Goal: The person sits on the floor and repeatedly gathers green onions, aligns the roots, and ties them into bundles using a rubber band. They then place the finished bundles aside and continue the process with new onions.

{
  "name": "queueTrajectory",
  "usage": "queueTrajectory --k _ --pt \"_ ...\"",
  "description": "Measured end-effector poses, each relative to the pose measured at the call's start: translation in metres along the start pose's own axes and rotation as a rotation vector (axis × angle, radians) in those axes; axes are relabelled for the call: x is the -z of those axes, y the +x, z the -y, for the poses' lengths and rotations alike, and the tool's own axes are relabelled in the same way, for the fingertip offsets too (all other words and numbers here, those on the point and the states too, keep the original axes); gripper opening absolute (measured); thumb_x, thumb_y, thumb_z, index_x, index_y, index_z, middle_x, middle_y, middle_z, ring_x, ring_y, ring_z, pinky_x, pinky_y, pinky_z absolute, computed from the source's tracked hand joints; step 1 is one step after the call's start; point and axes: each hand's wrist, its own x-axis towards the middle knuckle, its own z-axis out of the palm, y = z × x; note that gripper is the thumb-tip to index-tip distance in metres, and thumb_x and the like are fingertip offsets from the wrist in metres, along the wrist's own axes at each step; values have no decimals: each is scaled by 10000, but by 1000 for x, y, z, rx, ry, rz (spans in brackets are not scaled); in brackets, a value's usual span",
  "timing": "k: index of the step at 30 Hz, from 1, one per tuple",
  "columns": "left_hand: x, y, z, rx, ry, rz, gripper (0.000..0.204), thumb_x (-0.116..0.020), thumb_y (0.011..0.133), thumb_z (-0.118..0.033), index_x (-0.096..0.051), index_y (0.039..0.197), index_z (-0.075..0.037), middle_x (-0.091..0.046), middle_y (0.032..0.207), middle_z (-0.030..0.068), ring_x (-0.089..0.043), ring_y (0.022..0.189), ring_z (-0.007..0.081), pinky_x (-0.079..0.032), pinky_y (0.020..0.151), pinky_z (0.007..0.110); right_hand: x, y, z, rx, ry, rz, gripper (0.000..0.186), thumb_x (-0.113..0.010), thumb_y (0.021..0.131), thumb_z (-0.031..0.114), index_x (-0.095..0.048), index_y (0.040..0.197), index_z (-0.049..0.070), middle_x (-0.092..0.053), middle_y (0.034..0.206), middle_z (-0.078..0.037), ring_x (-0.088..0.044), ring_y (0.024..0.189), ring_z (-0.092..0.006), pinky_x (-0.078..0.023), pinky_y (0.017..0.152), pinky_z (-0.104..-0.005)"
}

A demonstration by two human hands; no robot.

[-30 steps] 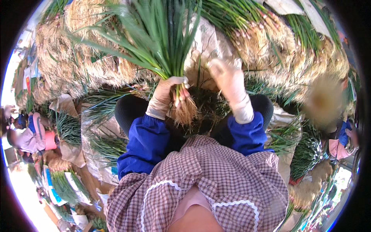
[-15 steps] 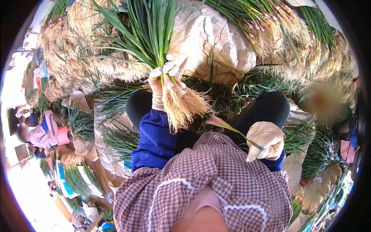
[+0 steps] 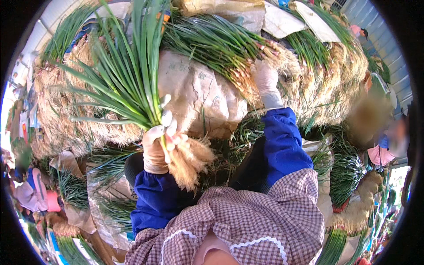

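Note:
My left hand (image 3: pixel 155 150), in a pale glove with white finger tips, is closed around a bunch of green garlic (image 3: pixel 152 101). The long leaves fan up and away to the far left. Below the fist hang the bunch's pale bulbs and shaggy roots (image 3: pixel 190 161). My right hand (image 3: pixel 266 81), gloved too, reaches forward to a heap of green garlic (image 3: pixel 216 39) on the stack ahead. It touches the bulb and root end of that heap. Its fingers are mostly hidden among the stalks, so their grip does not show.
A wrinkled pale sack (image 3: pixel 194 88) covers the middle of the stack. Thick roots (image 3: pixel 327 97) hang along the stack's front. Loose leaves (image 3: pixel 240 137) lie between my knees. More garlic bundles (image 3: pixel 346 176) lie at the right. A person (image 3: pixel 33 190) sits at the far left.
My right hand has gone from near my lap, where a single stalk trailed from it, forward to the heap. That stalk no longer shows. The view has tilted up; my left hand keeps its bunch.

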Motion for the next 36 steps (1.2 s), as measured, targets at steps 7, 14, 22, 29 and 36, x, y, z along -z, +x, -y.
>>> queueTrajectory --k 7,14,22,29,36 --pt "63 -13 48 227 -4 -157 427 -620 773 -147 -524 1153 22 -658 920 136 -693 754 297 -336 1105 527 14 -19 24 110 293 215 266 -551 939 315 -659 1083 120 -670 969 -127 -667 804 -312 -537 672 -399" --pt "45 -11 54 202 190 -341 304 -651 826 -179 -543 1082 -56 -556 722 27 -600 568 168 -527 863 362 25 1 50 14 82 500 334 -478 986 357 -622 1088 74 -660 921 -115 -678 768 -275 -551 637 -391" --pt "88 -29 55 406 226 -450 267 -609 864 -177 -573 1079 -23 -646 888 98 -661 776 212 -583 665 351 128 -42 102 -2 227 226 330 -586 921 409 -654 903 87 -643 696 -99 -640 586 -245 -502 528 -371" --pt "66 -23 74 337 372 -380 293 -617 866 -209 -640 998 53 -676 718 144 -652 574 206 -536 505 269 129 -155 130 361 495 741 410 -555 937 458 -639 858 64 -603 645 -80 -623 586 -260 -502 548 -366" --pt "82 -31 69 412 430 -418 255 -624 864 -208 -664 979 16 -699 792 140 -650 555 213 -539 508 283 75 -144 150 -140 1179 699 249 -643 906 267 -646 971 27 -655 799 -128 -624 706 -175 -501 666 -319"
